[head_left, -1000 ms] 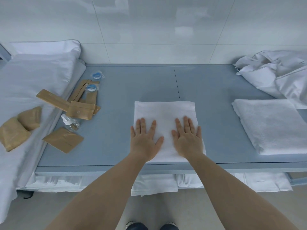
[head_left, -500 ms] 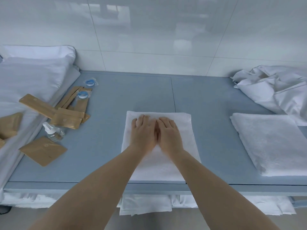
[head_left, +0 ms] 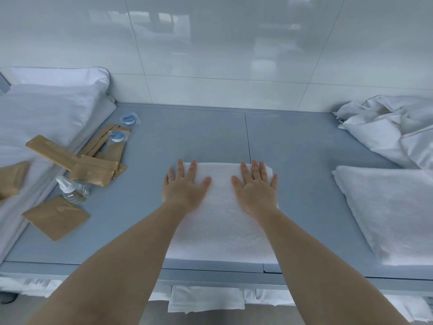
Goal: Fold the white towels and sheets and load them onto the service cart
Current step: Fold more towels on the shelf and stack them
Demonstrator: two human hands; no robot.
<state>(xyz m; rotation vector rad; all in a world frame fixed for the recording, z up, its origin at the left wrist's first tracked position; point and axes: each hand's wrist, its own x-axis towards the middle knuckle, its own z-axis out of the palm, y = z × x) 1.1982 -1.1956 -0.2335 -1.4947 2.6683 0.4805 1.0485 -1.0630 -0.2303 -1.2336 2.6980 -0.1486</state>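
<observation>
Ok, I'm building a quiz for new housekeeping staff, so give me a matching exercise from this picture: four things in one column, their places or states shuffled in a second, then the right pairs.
Things
1. folded towel under the hands
2. crumpled white sheet
3. clear pump bottle
4. second folded towel

Places or states
A. lying on its side among brown packets, left part of the surface
B. unfolded heap at the far right corner
C. pressed flat by left hand and right hand, fingers spread
D. lying untouched at the right, near edge

Pairs: 1-C, 2-B, 3-A, 4-D
</observation>
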